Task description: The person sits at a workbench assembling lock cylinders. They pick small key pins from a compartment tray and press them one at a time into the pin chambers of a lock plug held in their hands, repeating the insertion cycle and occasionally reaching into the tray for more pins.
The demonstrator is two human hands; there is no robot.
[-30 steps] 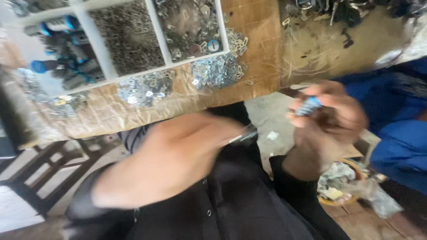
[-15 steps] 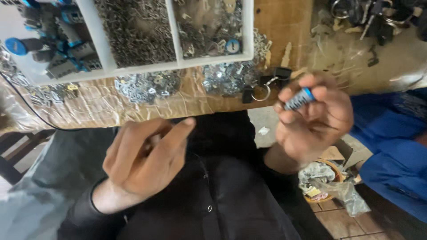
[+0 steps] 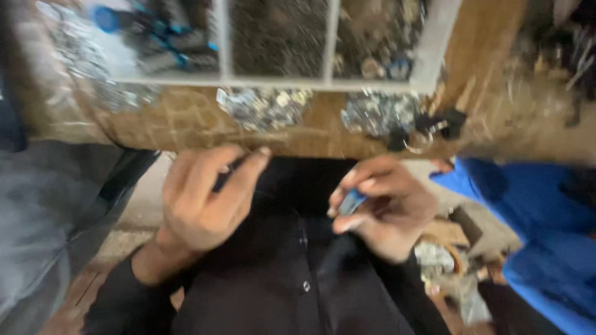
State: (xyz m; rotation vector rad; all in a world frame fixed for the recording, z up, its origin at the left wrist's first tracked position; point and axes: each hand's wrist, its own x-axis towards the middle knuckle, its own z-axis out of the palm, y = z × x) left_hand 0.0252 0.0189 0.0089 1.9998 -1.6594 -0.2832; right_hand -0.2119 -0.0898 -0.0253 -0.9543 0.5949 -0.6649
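My right hand (image 3: 388, 211) is closed around a small blue and silver part (image 3: 352, 201), pinched between thumb and fingertips over my black shirt. To its left, my left hand (image 3: 202, 201) is raised with its fingers curled around a thin dark tool (image 3: 225, 177), most of which is hidden by the fingers. The hands are a short gap apart and both sit just below the edge of the wooden bench (image 3: 186, 118). The picture is blurred.
A white divided tray (image 3: 434, 49) on the bench holds blue-capped parts (image 3: 155, 34) and small dark metal pieces. Piles of silvery washers (image 3: 264, 105) lie in front of it, beside a metal ring with black pieces (image 3: 425, 136). A person in blue clothing (image 3: 534, 211) is at the right.
My right hand has come down and left toward the middle of my body with the blue part. My left hand has lifted slightly and curled tighter. The view has shifted.
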